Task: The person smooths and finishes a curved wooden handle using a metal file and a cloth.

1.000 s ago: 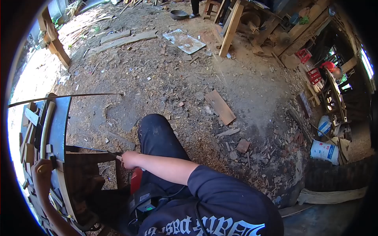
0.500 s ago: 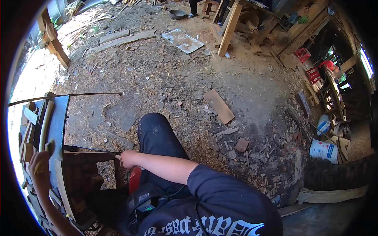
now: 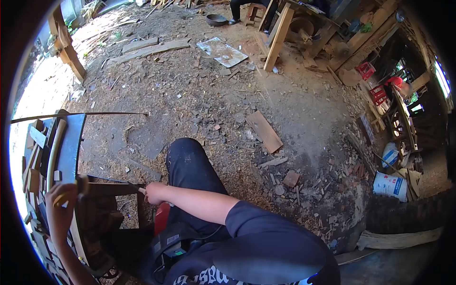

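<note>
The right hand point(image 3: 156, 192) is closed around the pale handle of a dark blade point(image 3: 111, 189) that lies across the top of a wooden stool point(image 3: 102, 223), its tip pointing toward the left hand point(image 3: 61, 209). That hand is curled around a small dark piece point(image 3: 83, 183) held at the blade's far end — what the piece is cannot be told. Just beside it stands a dark bench point(image 3: 71, 147) carrying wood strips point(image 3: 51, 154). A red power tool point(image 3: 163, 219) sits under the right forearm, by the knee point(image 3: 187, 156) — beyond lies chip-strewn dirt with a plank point(image 3: 264, 131).

Dark printed tee, dark trousers
</note>
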`<state>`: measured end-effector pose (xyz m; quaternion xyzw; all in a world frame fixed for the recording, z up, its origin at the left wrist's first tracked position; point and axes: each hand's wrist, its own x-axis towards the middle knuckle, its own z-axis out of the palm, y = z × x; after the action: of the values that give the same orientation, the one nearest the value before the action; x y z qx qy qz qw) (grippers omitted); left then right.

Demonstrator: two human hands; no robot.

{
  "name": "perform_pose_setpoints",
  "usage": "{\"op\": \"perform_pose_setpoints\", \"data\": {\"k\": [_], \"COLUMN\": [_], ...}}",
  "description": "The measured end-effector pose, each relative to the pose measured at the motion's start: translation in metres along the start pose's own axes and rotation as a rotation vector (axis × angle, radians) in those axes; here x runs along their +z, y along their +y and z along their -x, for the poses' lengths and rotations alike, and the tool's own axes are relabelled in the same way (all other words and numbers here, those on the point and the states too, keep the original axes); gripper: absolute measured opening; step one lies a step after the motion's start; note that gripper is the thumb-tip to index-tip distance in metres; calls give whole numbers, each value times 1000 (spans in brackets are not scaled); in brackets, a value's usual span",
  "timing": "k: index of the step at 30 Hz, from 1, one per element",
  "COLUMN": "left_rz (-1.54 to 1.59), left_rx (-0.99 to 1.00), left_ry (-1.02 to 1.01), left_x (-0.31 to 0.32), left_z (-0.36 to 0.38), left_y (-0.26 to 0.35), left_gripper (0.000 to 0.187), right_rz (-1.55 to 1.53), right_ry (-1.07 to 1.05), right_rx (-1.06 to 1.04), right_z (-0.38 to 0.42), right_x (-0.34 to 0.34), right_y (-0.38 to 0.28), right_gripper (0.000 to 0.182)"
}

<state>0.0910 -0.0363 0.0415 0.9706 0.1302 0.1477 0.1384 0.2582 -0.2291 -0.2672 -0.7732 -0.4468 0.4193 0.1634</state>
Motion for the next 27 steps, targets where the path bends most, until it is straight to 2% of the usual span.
{"op": "perform_pose_setpoints", "data": {"k": [2, 3, 4, 5, 6, 7, 8, 9, 10, 11, 12, 13, 14, 15, 17, 19, 22, 23, 25, 27], "left_rz": [-34, 72, -2, -57, -158, -129, -153, -28, 6, -133, 20, -65, -257, -258, -224, -134, -299, -252, -108, -297], "left_rx": [59, 30, 116, 102, 35, -23, -186, -119, -4, 106, 19, 7, 54, -81, -251, -322, -450, -360, -317, -32], "left_ry": [-22, 13, 114, 165, 190, 67, -26, -14, -3, -3, 19, 112, 200, 322, 341, 125, 207, 237, 294, 286], "left_x": [-1, 0, -2, -5, -6, -7, -9, -6, -5, -9, -12, -15, -21, -14, -10, -20, -10, -9, -12, -10], "left_z": [10, 5, 3, 3, 1, -1, -2, 1, 5, 6, 6, 9, 12, 11, 21, 31, 30, 30, 24, 26], "left_y": [2, 4, -8, -27, -31, -30, -4, 10, 5, 6, 14, 9, -3, 9, 0, -35, -3, 0, 4, -22], "left_gripper": [16, 16, 16, 14, 13, 14, 14, 13, 15, 15, 13, 12, 13, 12, 12, 10, 8, 8, 9, 11], "right_rz": [-11, -5, -10, 42, 80, 126, 149, 181, 68, 126, 186, 199, 200, 243, 261, 268, 263, 266, 278, 292], "right_ry": [-5, 17, 31, 6, -5, -120, -64, 0, -134, -135, -218, -191, -284, -350, -354, -360, -357, -357, -354, -348], "right_rx": [18, -7, -43, -33, -163, -51, -205, -358, -41, 2, -29, -100, -86, -61, -95, -102, -74, -73, -74, -74], "right_z": [-2, 1, 7, 9, 1, 17, -15, -46, -11, 3, 5, -3, 6, 17, 21, 27, 29, 29, 31, 34], "right_x": [5, 3, -2, -4, 0, -21, 15, 50, 13, -3, -8, 9, -1, -11, -2, -7, -13, -13, -14, -16], "right_y": [0, 1, -1, -1, 10, -3, 27, 58, 25, 13, 12, 25, 14, 0, 7, 4, 2, 1, 1, -1], "right_gripper": [24, 25, 25, 26, 29, 30, 27, 26, 28, 30, 31, 33, 39, 38, 37, 37, 38, 38, 38, 38]}}
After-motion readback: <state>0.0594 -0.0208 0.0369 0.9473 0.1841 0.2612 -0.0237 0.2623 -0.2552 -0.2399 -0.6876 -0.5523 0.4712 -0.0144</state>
